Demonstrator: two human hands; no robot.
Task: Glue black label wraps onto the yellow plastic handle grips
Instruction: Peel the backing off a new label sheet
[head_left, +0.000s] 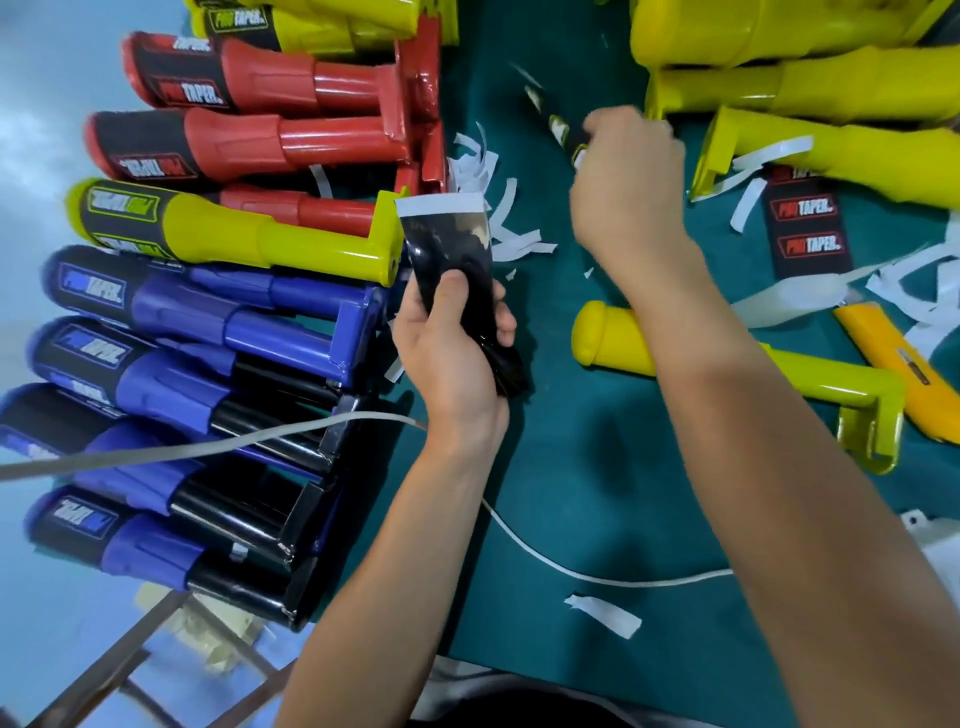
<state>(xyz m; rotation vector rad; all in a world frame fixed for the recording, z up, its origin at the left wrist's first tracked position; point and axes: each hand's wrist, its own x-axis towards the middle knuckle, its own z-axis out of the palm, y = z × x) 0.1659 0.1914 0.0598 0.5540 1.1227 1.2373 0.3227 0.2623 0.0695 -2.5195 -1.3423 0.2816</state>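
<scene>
Head view. Grips a black label wrap (447, 249) in the left hand (452, 358), with the thumb across its shiny face and a white backing edge at the top, held above the green bench (571, 493) just beside the stacked finished grips (208, 322). Reaches with the right hand (628, 182) up the bench to a blurred black-and-white strip (558, 124); cannot tell whether pinching it or merely touching, with the fingers hidden behind the back of the hand. Leaves a bare yellow grip (613, 338) lying on the bench under the right forearm, apart from the wrap. Looks like the preparing step: wrap in hand, not yet on any grip. Calls next, probably, for baring the sticky side, bringing the wrap down to the bare yellow grip, squaring it near the rounded end and rolling it round without creases.
</scene>
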